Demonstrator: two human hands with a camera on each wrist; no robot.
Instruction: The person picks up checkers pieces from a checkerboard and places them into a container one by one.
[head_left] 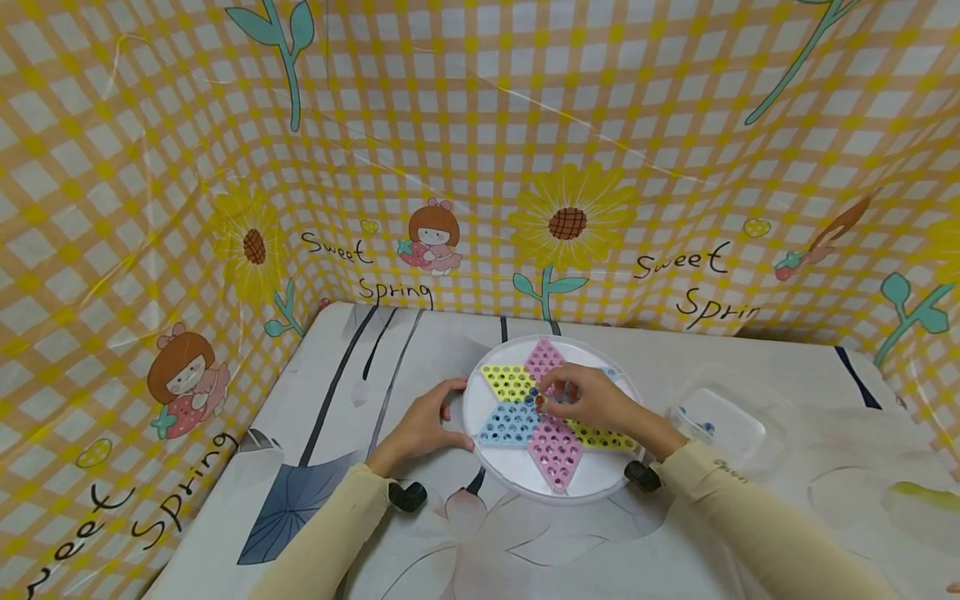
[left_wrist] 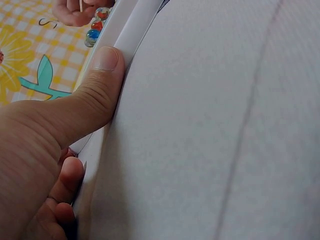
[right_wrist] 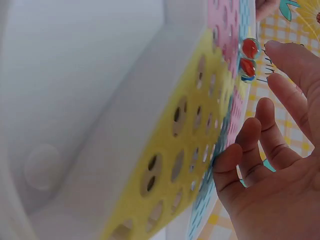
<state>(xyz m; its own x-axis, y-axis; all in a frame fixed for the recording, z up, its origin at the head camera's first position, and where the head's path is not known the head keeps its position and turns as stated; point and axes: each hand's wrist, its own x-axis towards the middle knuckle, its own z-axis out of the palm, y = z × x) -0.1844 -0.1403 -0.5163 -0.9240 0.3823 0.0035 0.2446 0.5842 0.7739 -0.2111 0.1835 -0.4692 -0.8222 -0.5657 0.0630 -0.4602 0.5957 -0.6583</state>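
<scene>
A round white checkers board (head_left: 592, 487) with a pink, yellow and blue star of holes lies on the table. My left hand (head_left: 438, 417) grips its left rim; in the left wrist view the thumb (left_wrist: 106, 62) presses on top of the white rim (left_wrist: 132, 22) and the fingers (left_wrist: 70, 175) curl beneath. My right hand (head_left: 570, 394) hovers over the star's centre, fingers loosely bent beside a few red and blue marbles (head_left: 537, 401). In the right wrist view its fingertips (right_wrist: 274, 47) are close to two marbles (right_wrist: 248, 59) set in the board (right_wrist: 185, 135). I see nothing held in it.
A clear plastic tub (head_left: 720, 421) holding marbles stands right of the board. Yellow checked walls (head_left: 480, 167) with sunflower prints close in the table on the back and both sides. The table cover (head_left: 360, 367) is printed with grey and blue shapes.
</scene>
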